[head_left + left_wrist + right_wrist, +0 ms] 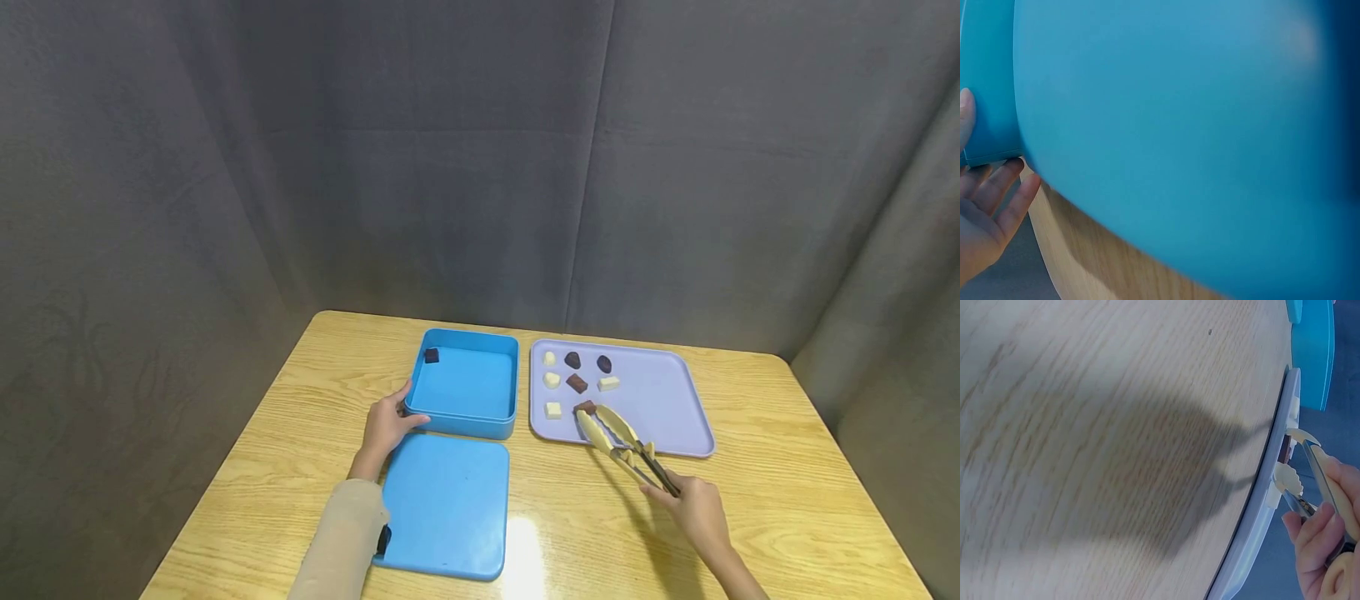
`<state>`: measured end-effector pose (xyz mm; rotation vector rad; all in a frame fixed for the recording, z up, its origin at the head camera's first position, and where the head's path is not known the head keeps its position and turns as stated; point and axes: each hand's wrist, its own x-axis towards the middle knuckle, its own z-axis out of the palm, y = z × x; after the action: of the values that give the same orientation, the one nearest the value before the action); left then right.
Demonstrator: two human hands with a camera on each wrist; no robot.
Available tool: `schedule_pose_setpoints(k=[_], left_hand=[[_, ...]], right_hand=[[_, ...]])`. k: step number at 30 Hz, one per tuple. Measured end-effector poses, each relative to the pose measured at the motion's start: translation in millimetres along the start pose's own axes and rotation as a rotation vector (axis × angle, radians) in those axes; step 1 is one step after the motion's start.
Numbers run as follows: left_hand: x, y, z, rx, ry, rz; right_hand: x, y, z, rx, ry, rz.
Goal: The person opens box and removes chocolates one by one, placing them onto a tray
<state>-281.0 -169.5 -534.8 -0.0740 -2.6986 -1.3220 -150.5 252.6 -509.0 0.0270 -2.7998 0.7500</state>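
Observation:
My left hand (386, 425) holds the near left corner of an open blue box (465, 427), thumb on its front wall and fingers along its left side. A dark square chocolate (432, 356) lies in the box's far left corner. My right hand (699, 508) grips a pair of tongs (1316, 464) with cream scalloped tips. Those tips stand apart, at a brown chocolate (585, 407) near the front edge of a lilac tray (660, 408). In the right wrist view, a brown chocolate (1285, 449) shows between the tips.
A blue lid (450, 504) lies flat before the box, under my left forearm. Several white chocolates (552, 410) and dark ones (573, 360) sit on the tray's left half. Grey curtains (465, 167) hang behind the wooden table (577, 533) and along both sides.

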Motion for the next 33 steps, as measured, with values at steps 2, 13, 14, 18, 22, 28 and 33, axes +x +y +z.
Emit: schedule_pose_setpoints(k=[2, 13, 14, 18, 22, 28, 33], left_hand=[[0.1, -0.7, 0.0, -0.001, 0.001, 0.005], [-0.9, -0.9, 0.3, -0.010, 0.008, 0.013], [-1.2, -0.9, 0.2, -0.018, 0.011, 0.019], [-3.7, -0.7, -0.9, -0.020, 0.037, 0.065], [-3.0, -0.6, -0.4, -0.022, 0.034, 0.051], [-0.5, -1.2, 1.1, -0.009, 0.005, -0.003], [0.2, -0.6, 0.8, -0.021, 0.005, -0.001]], right_hand=[[-0.6, 0.6, 0.1, 0.002, -0.004, -0.002], [0.0, 1.3, -0.6, -0.006, -0.018, -0.002], [0.0, 1.3, -0.6, -0.007, -0.018, 0.001], [0.0, 1.6, -0.6, 0.002, -0.027, 0.029], [0.7, 0.3, -1.1, 0.028, -0.032, 0.050], [4.2, -3.9, -1.0, 0.055, -0.018, 0.024], [10.3, -8.3, 0.9, 0.079, 0.002, 0.013]])
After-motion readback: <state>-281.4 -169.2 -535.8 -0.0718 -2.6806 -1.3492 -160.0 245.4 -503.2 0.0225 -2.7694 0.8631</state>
